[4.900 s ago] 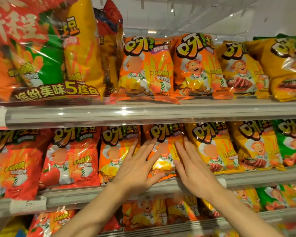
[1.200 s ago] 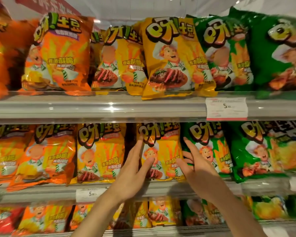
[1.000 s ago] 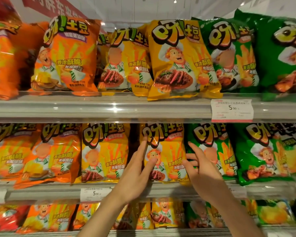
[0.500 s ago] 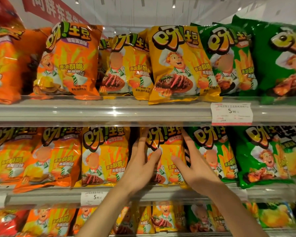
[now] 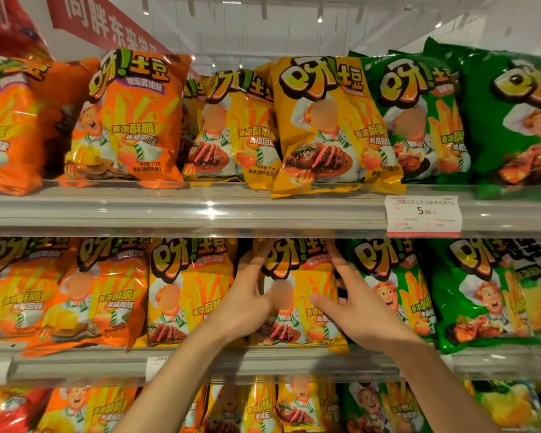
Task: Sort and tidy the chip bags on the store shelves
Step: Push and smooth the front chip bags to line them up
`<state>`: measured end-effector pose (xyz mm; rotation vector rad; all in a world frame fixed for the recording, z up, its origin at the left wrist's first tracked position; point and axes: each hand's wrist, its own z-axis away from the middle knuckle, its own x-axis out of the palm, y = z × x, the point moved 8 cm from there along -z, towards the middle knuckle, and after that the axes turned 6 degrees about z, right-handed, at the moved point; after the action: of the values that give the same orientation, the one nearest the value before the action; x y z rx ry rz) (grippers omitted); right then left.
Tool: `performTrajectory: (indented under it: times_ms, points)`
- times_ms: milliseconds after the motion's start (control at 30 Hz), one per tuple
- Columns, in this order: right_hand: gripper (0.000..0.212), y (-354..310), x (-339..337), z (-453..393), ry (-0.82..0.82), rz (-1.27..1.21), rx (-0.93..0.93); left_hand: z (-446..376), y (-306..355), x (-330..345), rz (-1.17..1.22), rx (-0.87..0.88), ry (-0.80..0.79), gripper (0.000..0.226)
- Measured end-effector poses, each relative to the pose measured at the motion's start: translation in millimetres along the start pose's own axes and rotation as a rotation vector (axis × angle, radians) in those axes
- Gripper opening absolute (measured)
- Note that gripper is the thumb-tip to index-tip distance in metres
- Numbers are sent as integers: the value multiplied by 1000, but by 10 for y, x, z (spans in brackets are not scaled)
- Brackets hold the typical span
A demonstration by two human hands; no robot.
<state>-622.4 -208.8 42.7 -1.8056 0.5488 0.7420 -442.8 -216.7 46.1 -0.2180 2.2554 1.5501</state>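
A yellow chip bag (image 5: 300, 307) stands upright on the middle shelf (image 5: 75, 367), between another yellow bag (image 5: 188, 292) and a green bag (image 5: 391, 295). My left hand (image 5: 247, 304) lies along its left edge with straight fingers pointing up and the thumb on the bag's front. My right hand (image 5: 356, 310) mirrors it on the right edge, fingers straight in the gap beside the green bag and thumb on the front. The two hands bracket the bag and press on its sides.
The top shelf (image 5: 200, 210) carries orange, yellow and green bags; one yellow bag (image 5: 328, 126) leans out over the shelf lip. A price tag (image 5: 423, 215) hangs on the top rail. More bags fill the bottom shelf (image 5: 294, 407). Orange bags (image 5: 85, 295) stand left.
Both hands slid upward and closed in on the yellow bag's two edges, from lying on its front. The view shifted right along the shelves from the orange section.
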Motion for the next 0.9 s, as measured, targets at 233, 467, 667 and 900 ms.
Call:
performTrajectory:
  times_ms: [233,467,667,900]
  points:
    - [87,-61,32,33,10,40,0,180,59,0,-279,87,126,67]
    - [65,-134,102,205,159,437,-119,334,67,148,-871,349,109,65]
    - [24,-245,390,325,472,1023,-486,317,23,122,-1044,364,136,66]
    - [26,-380,373,368,516,989,-548,351,-9,87,-1052,343,153,65]
